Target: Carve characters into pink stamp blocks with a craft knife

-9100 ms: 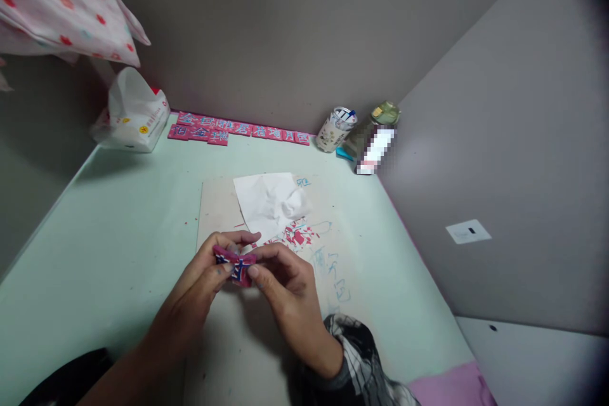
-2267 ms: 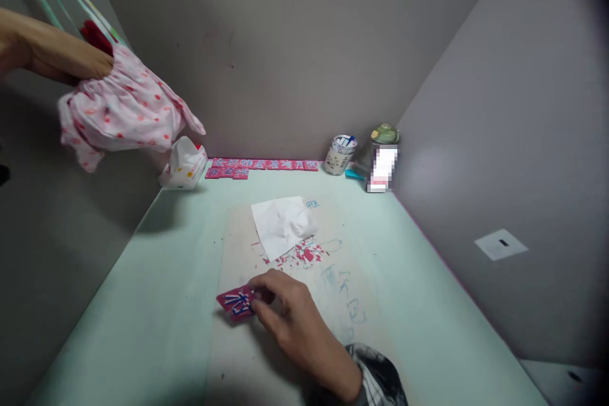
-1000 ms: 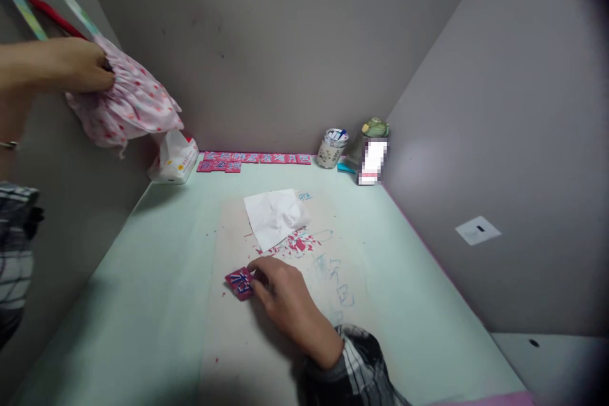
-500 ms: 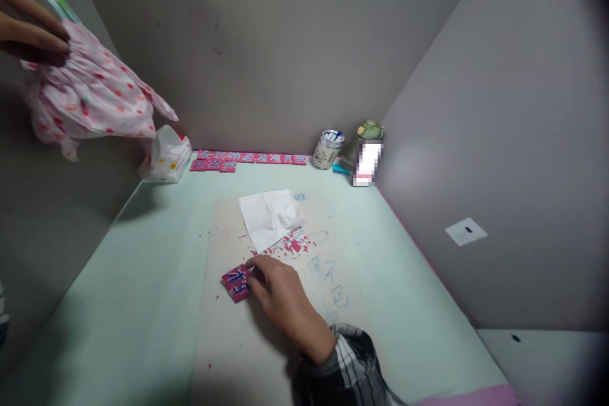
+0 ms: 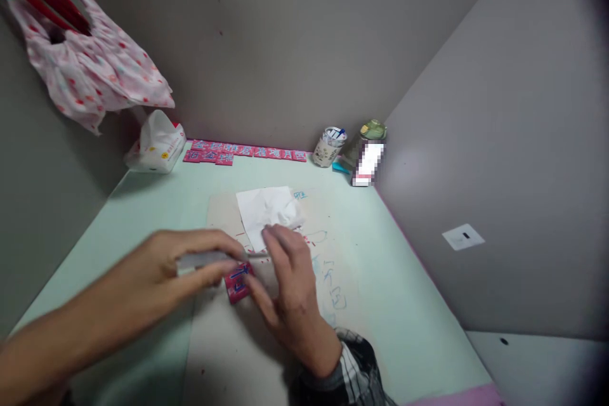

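My left hand (image 5: 185,260) reaches in from the left, its fingers and thumb closed around a slim pale-grey tool (image 5: 202,259) with a thin end pointing right. I cannot make out the tool's exact kind. Under the fingertips lies a small dark-red square (image 5: 238,283) with a blue written character, partly hidden by the fingers. My right hand (image 5: 292,292) is on its right side, thumb at the square's edge and the other fingers raised apart from the thumb. Behind both hands, a creased white tissue (image 5: 269,209) covers part of the red scraps (image 5: 310,241).
Rows of red squares with characters (image 5: 247,151) line the back wall. A tissue pack (image 5: 155,146) stands at back left, below a hanging pink spotted cloth bag (image 5: 95,70). At back right are a pen holder (image 5: 328,147), a green bottle (image 5: 373,129) and a phone (image 5: 368,163).
My left hand has left the hanging cloth bag and come down to the square with the grey tool in it. My right hand's fingers have lifted and spread from their pinch on the square.
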### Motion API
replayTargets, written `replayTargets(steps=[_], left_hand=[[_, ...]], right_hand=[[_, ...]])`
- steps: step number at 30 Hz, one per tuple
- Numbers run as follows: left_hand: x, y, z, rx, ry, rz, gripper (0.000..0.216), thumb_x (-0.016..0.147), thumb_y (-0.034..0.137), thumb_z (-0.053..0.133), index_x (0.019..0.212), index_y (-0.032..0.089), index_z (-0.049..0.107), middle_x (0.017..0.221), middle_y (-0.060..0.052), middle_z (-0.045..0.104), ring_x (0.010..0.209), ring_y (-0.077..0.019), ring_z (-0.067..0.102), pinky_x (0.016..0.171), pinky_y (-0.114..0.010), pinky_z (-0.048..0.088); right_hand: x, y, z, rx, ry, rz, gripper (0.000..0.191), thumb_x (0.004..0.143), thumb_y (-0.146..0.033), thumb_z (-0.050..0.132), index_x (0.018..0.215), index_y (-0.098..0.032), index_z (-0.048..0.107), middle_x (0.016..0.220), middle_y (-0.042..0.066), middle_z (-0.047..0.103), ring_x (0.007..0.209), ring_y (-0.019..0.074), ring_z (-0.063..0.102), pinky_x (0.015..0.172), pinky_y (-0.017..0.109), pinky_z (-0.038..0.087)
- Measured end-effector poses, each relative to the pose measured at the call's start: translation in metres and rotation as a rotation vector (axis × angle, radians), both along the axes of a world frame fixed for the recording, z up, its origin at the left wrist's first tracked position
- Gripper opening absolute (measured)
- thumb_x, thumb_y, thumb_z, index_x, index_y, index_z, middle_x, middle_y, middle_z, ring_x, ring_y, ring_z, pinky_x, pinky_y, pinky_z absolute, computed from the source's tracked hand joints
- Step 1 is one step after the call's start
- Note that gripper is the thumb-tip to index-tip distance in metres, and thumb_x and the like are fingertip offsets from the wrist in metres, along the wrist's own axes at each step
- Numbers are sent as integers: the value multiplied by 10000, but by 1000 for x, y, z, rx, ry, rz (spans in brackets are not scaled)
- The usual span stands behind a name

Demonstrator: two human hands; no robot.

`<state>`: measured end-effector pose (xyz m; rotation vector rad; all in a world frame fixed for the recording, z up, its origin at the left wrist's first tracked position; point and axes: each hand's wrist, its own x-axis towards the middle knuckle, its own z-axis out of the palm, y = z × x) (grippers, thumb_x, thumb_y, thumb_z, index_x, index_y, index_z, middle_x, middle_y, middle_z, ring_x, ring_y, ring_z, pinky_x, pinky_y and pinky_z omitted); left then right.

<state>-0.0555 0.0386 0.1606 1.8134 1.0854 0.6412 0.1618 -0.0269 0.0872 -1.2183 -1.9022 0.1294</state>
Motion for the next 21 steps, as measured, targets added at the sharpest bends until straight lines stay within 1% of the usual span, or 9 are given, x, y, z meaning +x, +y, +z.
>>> replayTargets(steps=[2,4,5,7,10,12,14,17,21], left_hand=[[13,-7,-14,-81,-46,-90,195,878,468,707,939,301,787,870,18,775,839,-207,722,758,-256,576],[19,-12,-26,-90,-90,-10,206,899,481,683,979,300,742,784,37,721,703,-163,663,651,-224,543],[20,-13,-31,-69,-101,57,215,903,497,682,970,296,719,751,46,689,659,-147,625,618,-213,522],[20,-12,-41,-34,-104,156,232,920,515,667,926,284,684,725,53,645,642,-133,577,609,-202,496],[18,-9,-52,-70,-130,155,249,934,511,660,877,268,666,735,52,632,665,-127,557,632,-202,480],[18,-8,-59,-118,-169,128,262,938,498,658,835,257,659,711,54,615,644,-120,534,633,-205,471],[20,-8,-65,-141,-206,138,285,937,485,652,782,246,651,677,56,595,613,-113,508,624,-208,463],[24,-9,-73,-117,-246,200,299,920,471,657,737,235,656,629,55,562,575,-110,478,586,-215,441],[18,-3,-79,-152,-348,277,262,882,421,732,725,218,681,614,47,547,569,-111,472,542,-228,400]], right_hand=[[-2,-1,-2,-64,-32,137,378,1080,-244,480,1448,-164,508,1228,161,716,1152,293,670,1017,505,546],[-4,0,-9,-157,-54,193,323,1115,-262,381,1323,-147,600,992,121,759,892,245,708,824,410,594],[-5,0,-12,-201,-58,194,339,1124,-278,355,1286,-148,623,942,112,759,832,235,702,769,387,589],[-6,0,-15,-263,-20,183,348,1129,-296,353,1284,-151,629,991,123,767,868,234,708,787,383,584],[-5,-1,-11,-337,118,195,320,1125,-294,379,1293,-166,619,1083,121,764,951,214,713,846,354,573],[-5,-1,-7,-436,160,208,301,1126,-301,379,1220,-189,642,995,78,764,856,181,707,780,307,559],[-7,0,-4,-503,139,196,310,1126,-300,369,1087,-208,663,868,35,738,732,157,673,684,278,518],[-12,3,-5,-430,43,142,355,1119,-305,351,947,-208,646,763,19,699,618,151,617,580,286,435],[-14,3,-14,-289,-72,85,366,1114,-278,351,936,-191,658,750,35,712,567,162,598,543,320,381]])
